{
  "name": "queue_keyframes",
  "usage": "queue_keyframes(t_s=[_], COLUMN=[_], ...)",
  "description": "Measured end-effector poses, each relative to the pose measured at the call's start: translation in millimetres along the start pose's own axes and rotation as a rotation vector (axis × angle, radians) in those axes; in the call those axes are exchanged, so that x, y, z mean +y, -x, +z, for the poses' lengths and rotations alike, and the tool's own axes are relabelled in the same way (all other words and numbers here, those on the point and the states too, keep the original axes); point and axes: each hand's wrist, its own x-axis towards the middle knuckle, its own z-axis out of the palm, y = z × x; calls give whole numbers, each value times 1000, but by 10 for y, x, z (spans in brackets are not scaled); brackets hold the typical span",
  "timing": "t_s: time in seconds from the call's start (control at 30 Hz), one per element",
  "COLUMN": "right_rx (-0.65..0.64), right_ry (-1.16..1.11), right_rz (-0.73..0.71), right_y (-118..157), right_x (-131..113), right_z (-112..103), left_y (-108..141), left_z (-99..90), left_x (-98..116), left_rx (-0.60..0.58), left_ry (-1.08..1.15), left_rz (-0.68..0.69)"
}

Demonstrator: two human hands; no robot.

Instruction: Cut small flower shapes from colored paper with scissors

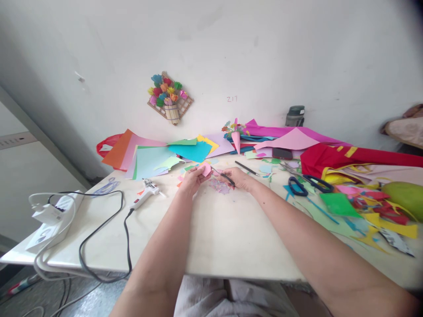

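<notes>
A small piece of pink paper [206,169] is pinched between the fingers of my left hand [194,178]. My right hand [240,178] grips a pair of small scissors [227,178] with dark handles, their blades pointing left toward the pink paper. Whether the blades touch the paper is too small to tell. Beneath and between the hands lie paper scraps [220,186] in pink and purple. A black pen [247,168] rests just beyond my right hand.
A white glue gun [145,197] with a black cord lies left, near a power strip [53,224]. Coloured sheets [152,159] line the back. Larger blue-handled scissors [299,186], a phone [282,153] and paper scraps [380,202] are at right. A flower basket [172,112] hangs on the wall.
</notes>
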Motion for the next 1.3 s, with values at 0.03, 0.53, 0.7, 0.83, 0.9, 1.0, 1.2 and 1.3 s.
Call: queue_keyframes(t_s=[0.03,0.53,0.7,0.83,0.9,1.0,1.2,1.3], right_rx=[1,5,5,-4,-5,-4,-9,-6], right_ry=[-2,-30,-20,-7,2,16,24,26], right_rz=[3,7,-1,-1,1,2,14,25], right_y=[2,-29,-11,-23,-22,-12,-8,-9], right_x=[-4,61,22,38,37,20,12,9], right_z=[1,-13,-7,-9,-10,-8,0,9], left_y=[-3,22,17,17,19,21,24,31], left_z=[-5,-23,-22,-19,-18,-15,2,17], left_x=[-2,-3,1,14,18,19,24,31], left_rx=[-3,-61,-40,-23,-17,-5,37,55], left_ry=[-6,-66,-70,-67,-66,-66,-54,-45], left_rz=[-5,-39,-31,-23,-20,-21,-18,-23])
